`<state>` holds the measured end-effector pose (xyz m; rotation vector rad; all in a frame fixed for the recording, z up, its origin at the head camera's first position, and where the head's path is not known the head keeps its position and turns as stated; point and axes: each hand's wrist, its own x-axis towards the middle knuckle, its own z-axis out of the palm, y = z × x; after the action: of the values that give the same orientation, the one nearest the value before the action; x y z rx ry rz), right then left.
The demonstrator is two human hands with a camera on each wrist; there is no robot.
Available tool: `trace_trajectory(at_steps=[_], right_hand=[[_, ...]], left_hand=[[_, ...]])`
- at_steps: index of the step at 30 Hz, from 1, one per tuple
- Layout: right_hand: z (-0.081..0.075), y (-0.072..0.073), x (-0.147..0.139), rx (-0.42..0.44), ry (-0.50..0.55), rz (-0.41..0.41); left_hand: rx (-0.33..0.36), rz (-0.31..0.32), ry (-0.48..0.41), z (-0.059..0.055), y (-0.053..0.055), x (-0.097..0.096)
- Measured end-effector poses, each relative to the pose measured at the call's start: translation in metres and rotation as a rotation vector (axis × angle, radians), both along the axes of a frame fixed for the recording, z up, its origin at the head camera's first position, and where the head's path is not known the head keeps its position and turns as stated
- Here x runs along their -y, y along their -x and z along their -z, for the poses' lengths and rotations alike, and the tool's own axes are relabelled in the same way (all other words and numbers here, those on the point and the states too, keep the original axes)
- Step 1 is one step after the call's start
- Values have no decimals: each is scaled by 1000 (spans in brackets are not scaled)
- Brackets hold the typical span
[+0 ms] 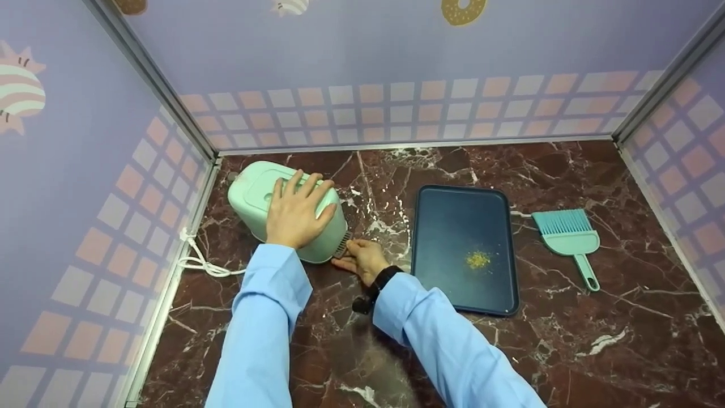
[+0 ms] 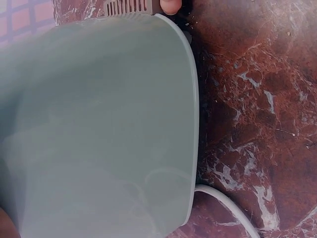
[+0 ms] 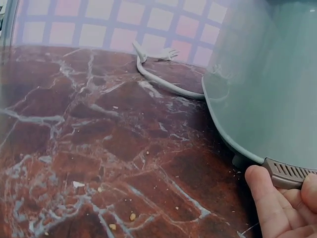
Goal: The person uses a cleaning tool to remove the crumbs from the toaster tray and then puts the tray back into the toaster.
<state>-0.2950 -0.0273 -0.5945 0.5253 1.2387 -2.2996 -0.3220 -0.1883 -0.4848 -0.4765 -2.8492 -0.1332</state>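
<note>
A mint-green toaster-like appliance (image 1: 255, 190) with rounded corners stands on the dark red marbled surface at the left in the head view. My left hand (image 1: 297, 215) rests on its top, fingers spread and fairly straight. At the lower edge of its right end is a brown slotted piece (image 3: 290, 171), which lies along the base. My right hand (image 1: 368, 262) pinches this piece between thumb and fingers. The left wrist view shows mostly the smooth green side wall (image 2: 109, 124), with a right fingertip (image 2: 171, 5) beside the slotted piece.
A dark blue tray (image 1: 453, 226) holds a small heap of yellow crumbs (image 1: 478, 260). Right of it lies a mint brush (image 1: 569, 241). White bits (image 1: 403, 221) are scattered between appliance and tray. A white cord (image 1: 212, 266) lies left, and patterned walls (image 1: 396, 56) enclose the surface.
</note>
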Motion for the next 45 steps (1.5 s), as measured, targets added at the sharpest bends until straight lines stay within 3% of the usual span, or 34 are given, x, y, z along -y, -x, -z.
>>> trace_trajectory(at_steps=[16, 21, 28, 32, 37, 41, 45], right_hand=[[-1, 2, 4, -18, -38, -38], [-6, -3, 3, -64, -112, -70], [-19, -10, -4, -118, -264, -36], [-20, -11, -8, -195, -345, -39], [-18, -20, -11, -303, -353, -91], [-18, -27, -10, -343, -364, -150], [-18, -28, -10, -356, -342, -155]], left_hand=[[-3, -8, 15, 2, 0, 1], [-6, -12, 12, 2, 0, 1], [5, -11, 13, 1, 0, 0], [8, -16, 15, 1, 1, 2], [9, -11, 7, 1, 0, 2], [-2, -7, 2, 1, 0, 2], [-10, -6, 5, 1, 0, 1]])
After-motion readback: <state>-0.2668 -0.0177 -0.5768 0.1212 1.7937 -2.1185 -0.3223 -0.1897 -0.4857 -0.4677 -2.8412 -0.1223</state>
